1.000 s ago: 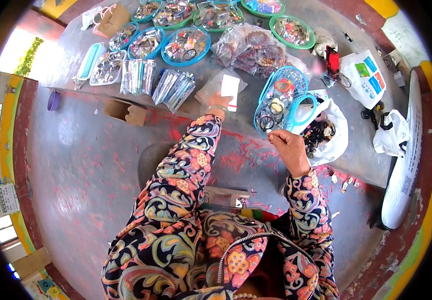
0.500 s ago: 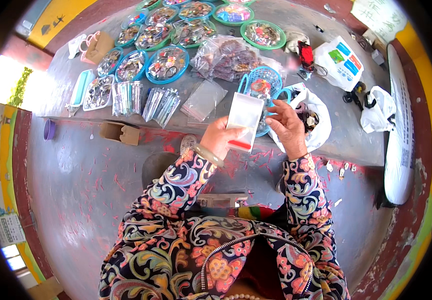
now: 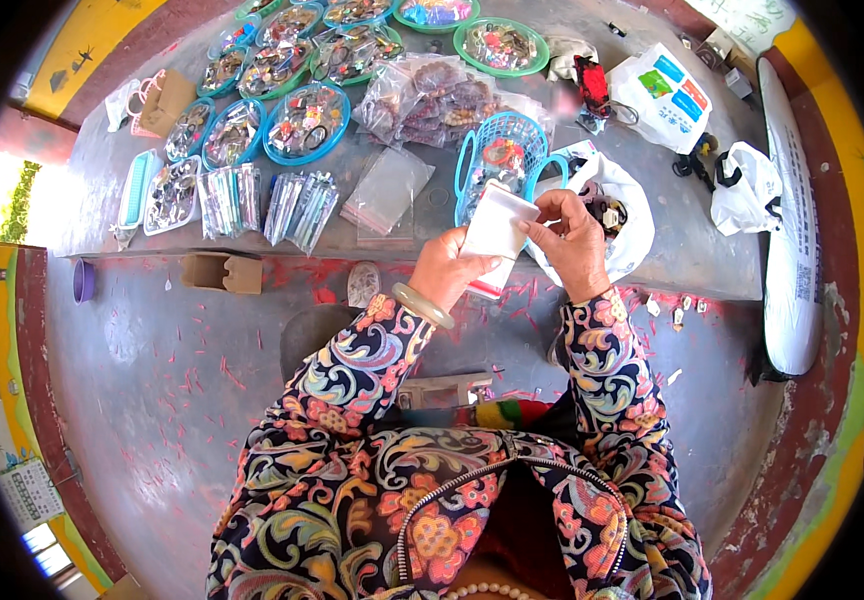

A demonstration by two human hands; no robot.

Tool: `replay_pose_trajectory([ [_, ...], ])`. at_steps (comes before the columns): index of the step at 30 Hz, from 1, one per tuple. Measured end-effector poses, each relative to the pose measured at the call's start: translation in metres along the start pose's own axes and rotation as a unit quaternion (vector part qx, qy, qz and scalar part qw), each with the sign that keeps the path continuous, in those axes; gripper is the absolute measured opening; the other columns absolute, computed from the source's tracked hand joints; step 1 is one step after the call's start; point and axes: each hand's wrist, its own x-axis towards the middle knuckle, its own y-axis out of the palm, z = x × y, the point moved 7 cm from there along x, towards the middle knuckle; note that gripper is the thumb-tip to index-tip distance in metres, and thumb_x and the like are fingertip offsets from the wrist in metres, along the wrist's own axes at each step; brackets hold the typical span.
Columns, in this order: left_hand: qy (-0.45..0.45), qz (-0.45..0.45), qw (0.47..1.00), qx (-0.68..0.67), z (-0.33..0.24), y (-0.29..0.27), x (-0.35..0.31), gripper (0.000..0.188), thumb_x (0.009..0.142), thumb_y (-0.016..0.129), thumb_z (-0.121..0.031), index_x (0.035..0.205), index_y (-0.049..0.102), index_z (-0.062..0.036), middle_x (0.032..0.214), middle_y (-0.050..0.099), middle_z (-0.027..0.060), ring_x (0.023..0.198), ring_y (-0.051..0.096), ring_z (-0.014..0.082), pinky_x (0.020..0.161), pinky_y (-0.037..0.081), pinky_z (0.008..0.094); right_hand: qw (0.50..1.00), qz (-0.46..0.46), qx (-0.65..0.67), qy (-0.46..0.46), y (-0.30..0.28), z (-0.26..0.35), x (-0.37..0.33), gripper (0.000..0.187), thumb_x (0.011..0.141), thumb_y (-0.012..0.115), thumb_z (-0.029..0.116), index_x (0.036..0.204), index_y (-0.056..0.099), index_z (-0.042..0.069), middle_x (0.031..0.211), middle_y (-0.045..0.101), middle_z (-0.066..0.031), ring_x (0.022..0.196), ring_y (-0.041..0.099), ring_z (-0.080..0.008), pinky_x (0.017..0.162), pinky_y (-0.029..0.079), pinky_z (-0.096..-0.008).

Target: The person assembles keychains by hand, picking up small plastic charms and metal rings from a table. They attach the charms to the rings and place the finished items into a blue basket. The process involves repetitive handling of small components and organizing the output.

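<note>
My left hand (image 3: 442, 270) holds a flat white packet (image 3: 498, 222) with a red strip at its lower end, the thumb lying across its face. At the packet's upper right corner, my right hand (image 3: 574, 248) has its thumb and fingers pinched on the edge. Just beyond stands a blue plastic basket (image 3: 509, 135) with small things in it. Right of that, a white plastic bag (image 3: 637, 235) lies open with dark items inside, partly behind my right hand. Clear plastic bags with red edges (image 3: 388, 190) lie flat to the left.
Blue and green round baskets (image 3: 308, 122) of small goods cover the back left. Bundles of pens in clear sleeves (image 3: 300, 210) lie near the front edge. A cardboard box (image 3: 222, 272) and purple cup (image 3: 85, 281) are below the ledge. A printed white bag (image 3: 662, 95) stands right.
My right hand has closed from spread fingers into a pinch on the packet's upper edge. The packet's upper part now looks folded or bent over. The view has shifted slightly.
</note>
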Motion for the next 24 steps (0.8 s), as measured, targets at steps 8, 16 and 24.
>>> replay_pose_trajectory([
  [8, -0.009, 0.023, 0.999, 0.021, 0.003, 0.001, -0.002, 0.031, 0.075, 0.061, -0.005, 0.104, 0.053, 0.0041, 0.093, 0.061, 0.0076, 0.082, 0.059, 0.0121, 0.073, 0.046, 0.0254, 0.994, -0.008, 0.103, 0.018, 0.006, -0.017, -0.002, 0.019, 0.068, 0.07, 0.003, 0.085, 0.06, 0.004, 0.077, 0.058, 0.0008, 0.068, 0.052, -0.0067, 0.061, 0.043, -0.0205],
  [16, -0.042, 0.042, 0.996, -0.071, 0.007, 0.006, -0.003, 0.03, 0.075, 0.063, -0.004, 0.103, 0.055, 0.0026, 0.094, 0.061, 0.0076, 0.082, 0.059, 0.013, 0.075, 0.045, 0.0257, 0.994, -0.044, -0.044, -0.087, 0.0, 0.013, -0.004, 0.009, 0.071, 0.068, 0.003, 0.076, 0.06, 0.002, 0.071, 0.057, -0.0021, 0.063, 0.053, -0.0073, 0.056, 0.042, -0.0199],
  [24, -0.077, 0.034, 0.987, -0.137, 0.012, 0.007, -0.002, 0.028, 0.074, 0.063, -0.003, 0.1, 0.055, 0.0034, 0.088, 0.062, 0.0088, 0.077, 0.06, 0.0148, 0.068, 0.048, 0.0276, 0.883, -0.106, -0.31, -0.335, 0.005, 0.047, -0.018, 0.014, 0.067, 0.069, 0.012, 0.08, 0.063, 0.008, 0.079, 0.059, -0.0041, 0.064, 0.057, -0.019, 0.056, 0.044, -0.0305],
])
